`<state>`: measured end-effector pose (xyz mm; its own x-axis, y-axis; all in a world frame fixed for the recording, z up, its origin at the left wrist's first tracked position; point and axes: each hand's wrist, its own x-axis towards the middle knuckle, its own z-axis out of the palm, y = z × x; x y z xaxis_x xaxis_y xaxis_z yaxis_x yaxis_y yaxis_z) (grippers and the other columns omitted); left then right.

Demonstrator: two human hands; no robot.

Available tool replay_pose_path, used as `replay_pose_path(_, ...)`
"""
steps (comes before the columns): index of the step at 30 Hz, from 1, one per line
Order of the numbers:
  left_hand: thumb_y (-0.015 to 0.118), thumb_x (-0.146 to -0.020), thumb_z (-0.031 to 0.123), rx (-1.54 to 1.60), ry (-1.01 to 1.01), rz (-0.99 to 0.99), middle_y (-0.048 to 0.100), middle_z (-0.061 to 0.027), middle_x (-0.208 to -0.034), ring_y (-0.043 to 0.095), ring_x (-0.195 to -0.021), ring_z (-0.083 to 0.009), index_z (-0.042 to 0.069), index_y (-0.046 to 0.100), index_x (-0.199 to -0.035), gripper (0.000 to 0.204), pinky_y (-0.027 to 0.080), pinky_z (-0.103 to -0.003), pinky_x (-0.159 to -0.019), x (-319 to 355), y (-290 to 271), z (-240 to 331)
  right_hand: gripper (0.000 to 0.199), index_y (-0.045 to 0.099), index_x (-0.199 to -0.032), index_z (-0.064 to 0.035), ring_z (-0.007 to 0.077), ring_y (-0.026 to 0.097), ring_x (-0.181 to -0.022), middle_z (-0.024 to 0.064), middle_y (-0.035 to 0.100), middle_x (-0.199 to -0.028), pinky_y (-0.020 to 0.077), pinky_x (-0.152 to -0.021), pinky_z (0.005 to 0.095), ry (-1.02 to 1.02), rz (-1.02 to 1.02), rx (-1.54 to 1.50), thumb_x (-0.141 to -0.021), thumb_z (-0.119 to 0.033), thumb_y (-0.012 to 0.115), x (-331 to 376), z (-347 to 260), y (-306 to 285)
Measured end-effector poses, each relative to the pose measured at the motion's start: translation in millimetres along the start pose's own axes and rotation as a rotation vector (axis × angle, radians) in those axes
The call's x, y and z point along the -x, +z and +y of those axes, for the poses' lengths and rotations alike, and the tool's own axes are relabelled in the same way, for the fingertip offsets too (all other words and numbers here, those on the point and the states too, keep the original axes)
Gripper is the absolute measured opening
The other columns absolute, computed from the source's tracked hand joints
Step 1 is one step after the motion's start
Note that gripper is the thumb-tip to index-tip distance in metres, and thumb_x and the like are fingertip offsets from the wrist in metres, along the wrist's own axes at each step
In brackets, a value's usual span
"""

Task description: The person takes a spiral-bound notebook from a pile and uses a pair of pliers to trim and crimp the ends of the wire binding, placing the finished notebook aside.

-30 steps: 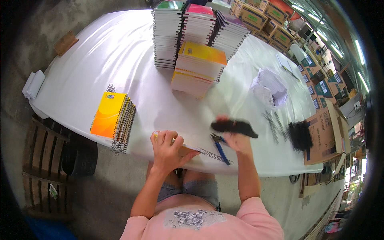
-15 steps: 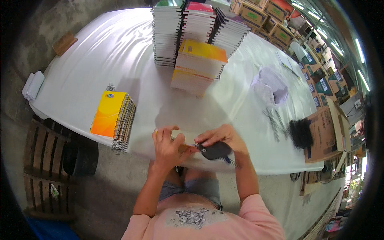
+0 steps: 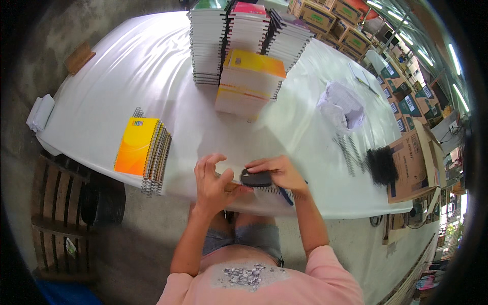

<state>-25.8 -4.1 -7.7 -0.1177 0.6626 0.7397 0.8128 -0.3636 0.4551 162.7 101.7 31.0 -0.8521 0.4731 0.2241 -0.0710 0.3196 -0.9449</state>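
Near edge of tabletop (image 3: 152, 66): right hand (image 3: 279, 172) grasps a dark spiral coil (image 3: 255, 178) over a notebook (image 3: 264, 192); left hand (image 3: 211, 179) half-curled, steadying it. Risk: notebook overhangs edge, could slip off if pushed.

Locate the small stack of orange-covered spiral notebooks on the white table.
In the head view, the orange-covered notebook stack lies at the near edge of the white table, on the person's left, apart from the left hand and well short of the tall stacks.
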Motion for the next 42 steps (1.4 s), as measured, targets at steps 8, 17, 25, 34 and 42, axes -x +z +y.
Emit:
replay_pose_path(8,0.086,-0.048,0.024,0.062,-0.072,-0.017,0.040,-0.0193,-0.122,0.039,-0.110,-0.0378,0.005,0.051,-0.073,0.046,0.036,-0.047,-0.088,1,-3,-6,0.031,0.071,-0.096,-0.0028,0.0245,0.064,-0.097,0.0159,0.067,-0.104,0.0470,-0.088,0.0326,-0.032,0.123,-0.258,-0.066,0.003,0.061,1,-12,17)
replay_pose_path(17,0.092,-0.035,0.033,0.338,-0.326,-0.047,0.037,-0.0126,-0.113,0.040,-0.090,-0.0251,0.005,0.051,-0.090,0.074,0.040,-0.039,-0.077,10,6,-33,0.052,0.069,-0.101,-0.0018,0.0221,0.059,-0.104,0.0124,0.066,-0.107,0.0445,-0.093,0.0340,0.064,-0.030,0.098,-0.058,0.014,0.045,-22,-23,27)
replay_pose_path(25,0.086,-0.042,-0.002,0.639,-0.589,-0.042,0.034,-0.0023,-0.102,0.038,-0.073,-0.0103,0.009,0.033,-0.107,0.084,0.041,-0.024,-0.069,0,13,-27,0.045,0.068,-0.102,-0.0024,0.0225,0.063,-0.099,0.0141,0.067,-0.105,0.0476,-0.088,0.0310,0.071,0.069,0.226,-0.061,0.012,0.056,-32,2,12)
replay_pose_path(34,0.089,-0.040,0.002,0.701,-0.682,-0.041,0.030,-0.0040,-0.104,0.041,-0.076,-0.0113,0.011,0.027,-0.097,0.084,0.042,-0.025,-0.074,4,13,-36,0.036,0.068,-0.100,-0.0002,0.0172,0.063,-0.093,0.0128,0.068,-0.101,0.0472,-0.088,0.0308,-0.095,0.091,-0.255,-0.069,0.014,0.055,-30,-9,23)
replay_pose_path(42,0.086,-0.043,-0.003,0.592,-0.650,-0.121,0.028,-0.0018,-0.106,0.040,-0.085,-0.0116,0.011,0.025,-0.106,0.088,0.045,-0.025,-0.080,8,8,-34,0.043,0.069,-0.101,-0.0029,0.0185,0.065,-0.088,0.0114,0.069,-0.098,0.0492,-0.082,0.0274,-0.229,0.044,-0.146,-0.065,0.016,0.052,-48,-18,41)
